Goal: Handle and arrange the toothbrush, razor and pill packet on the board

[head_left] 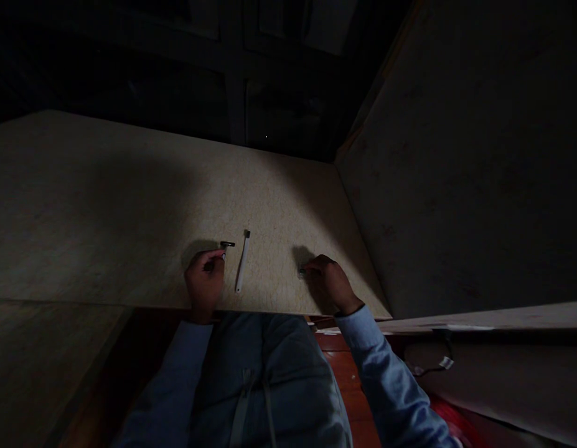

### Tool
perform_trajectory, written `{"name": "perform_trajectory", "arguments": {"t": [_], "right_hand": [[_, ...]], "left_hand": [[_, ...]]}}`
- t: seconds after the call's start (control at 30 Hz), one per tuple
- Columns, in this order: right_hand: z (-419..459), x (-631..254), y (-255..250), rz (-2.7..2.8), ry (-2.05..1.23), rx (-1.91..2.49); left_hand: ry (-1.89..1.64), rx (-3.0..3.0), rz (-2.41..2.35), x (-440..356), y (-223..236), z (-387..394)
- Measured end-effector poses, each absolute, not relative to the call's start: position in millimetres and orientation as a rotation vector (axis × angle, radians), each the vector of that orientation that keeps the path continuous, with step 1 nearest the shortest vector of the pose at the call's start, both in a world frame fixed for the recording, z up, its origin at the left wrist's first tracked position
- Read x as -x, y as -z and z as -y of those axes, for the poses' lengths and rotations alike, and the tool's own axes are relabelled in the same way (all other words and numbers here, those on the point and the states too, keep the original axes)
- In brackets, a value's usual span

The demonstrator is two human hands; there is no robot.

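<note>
Left of centre on the tabletop [274, 205], my left hand [205, 279] pinches a razor [227, 244] by its handle. The razor's dark head points away from me, and most of the handle is hidden in my fingers. A toothbrush [243, 264] with a white handle and dark bristles lies just right of that hand, bristle end away from me. Further right, my right hand [332, 280] has its fingertips closed on a small, clear and dark-green object [302, 271] low over or on the surface. Its kind is too small to make out.
A patterned wall [456, 168] bounds the table on the right. Dark window panes [288, 112] stand behind its far edge. Below the wall's ledge hangs a black cable [431, 372] with a white tag. The table's front edge is close to my lap.
</note>
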State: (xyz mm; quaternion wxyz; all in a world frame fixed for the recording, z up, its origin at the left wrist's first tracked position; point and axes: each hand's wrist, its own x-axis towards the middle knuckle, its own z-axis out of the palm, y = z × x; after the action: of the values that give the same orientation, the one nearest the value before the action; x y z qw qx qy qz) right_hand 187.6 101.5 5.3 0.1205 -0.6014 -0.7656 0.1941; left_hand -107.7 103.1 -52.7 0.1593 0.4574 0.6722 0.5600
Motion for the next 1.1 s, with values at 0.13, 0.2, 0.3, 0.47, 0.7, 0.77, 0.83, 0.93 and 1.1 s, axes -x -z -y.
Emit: {"name": "perform_trajectory", "arguments": {"t": [0.13,0.2,0.3,0.47,0.7,0.77,0.83,0.93,1.1], "right_hand": [[-101,-188,-4,2.292,-0.536,1.763],[-100,-187,-3,2.315,-0.501,1.784],[-96,-186,0,2.311,-0.469,1.793],[-85,-191,6,2.182,-0.477,1.658],[-77,-201,18,1.982,-0.449,1.598],[-77,-202,25,2.005,-0.440,1.589],[-77,-202,32,2.021,-0.441,1.562],[-80,-199,39,2.025,-0.451,1.490],[-90,-178,41,2.047,-0.481,1.412]], "left_hand": [[-1.611,-1.329,-1.924,108,53,-103],[-1.618,-1.324,-1.927,108,54,-103],[-1.620,-1.317,-1.918,108,54,-103],[-1.633,-1.300,-1.902,109,55,-103],[-1.636,-1.319,-1.896,109,56,-103],[-1.655,-1.321,-1.884,109,57,-103],[-1.678,-1.323,-1.871,109,58,-103],[-1.688,-1.313,-1.848,109,59,-103],[-1.686,-1.319,-1.842,109,60,-103]]}}
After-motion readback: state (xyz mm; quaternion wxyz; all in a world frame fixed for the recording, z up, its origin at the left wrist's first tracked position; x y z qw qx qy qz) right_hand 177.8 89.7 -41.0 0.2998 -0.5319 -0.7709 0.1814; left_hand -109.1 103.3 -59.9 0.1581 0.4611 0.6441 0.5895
